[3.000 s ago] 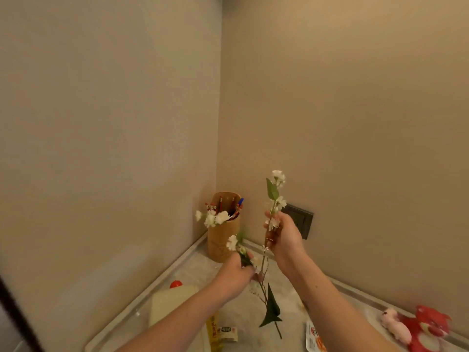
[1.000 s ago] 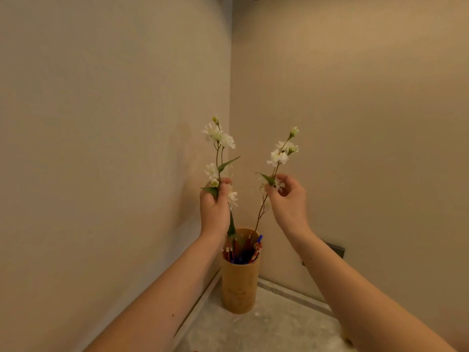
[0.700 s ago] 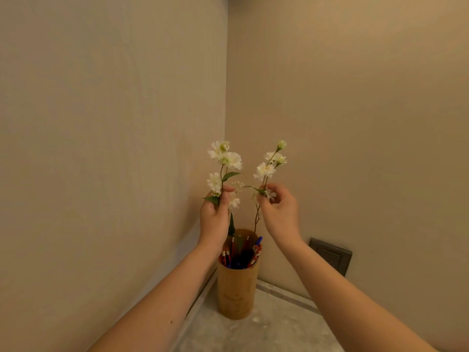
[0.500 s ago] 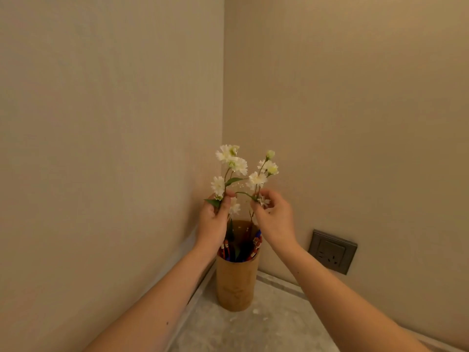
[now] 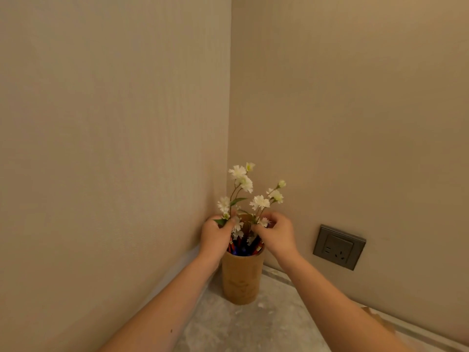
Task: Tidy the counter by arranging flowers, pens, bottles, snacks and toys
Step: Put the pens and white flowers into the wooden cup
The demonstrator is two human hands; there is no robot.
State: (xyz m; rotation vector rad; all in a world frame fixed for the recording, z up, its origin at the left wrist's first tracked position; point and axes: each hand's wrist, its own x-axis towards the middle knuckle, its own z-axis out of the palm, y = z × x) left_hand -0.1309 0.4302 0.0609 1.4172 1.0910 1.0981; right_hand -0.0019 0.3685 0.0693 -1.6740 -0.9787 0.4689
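Now both my forearms reach forward from the near edge and converge on the far corner, wrists bent slightly down. My left hand [image 5: 215, 236] has its grip pinched shut on the left flower stem [image 5: 238, 184], thumb and fingers closed just under a green leaf. My right hand [image 5: 276, 235] is curled the same way, grip clamped on the right flower stem [image 5: 264, 203], fingertips pressed together around it. Both hands sit right over the mouth of the bamboo holder [image 5: 242, 278], touching or all but touching its rim.

Each stem carries small white blossoms with pale green buds at the tips; the left one stands taller, the right one leans a little to the right. Their lower ends go down into the holder, among the pens [image 5: 243, 246], which show as red and blue tips packed inside the opening. How deep the stems reach I cannot tell, since my hands cover that part. The holder itself is a plain tan cylinder, upright, with a faint carved mark on its front.

It stands on the grey mottled worktop [image 5: 266, 323], tucked into the corner where the left wall [image 5: 114, 148] and far wall [image 5: 355, 110] meet, close to both. A dark wall socket [image 5: 338, 247] sits on the far wall to the right, well apart from my right hand. Bare worktop lies open near and to the right of the holder; a raised strip runs along the foot of the far wall.
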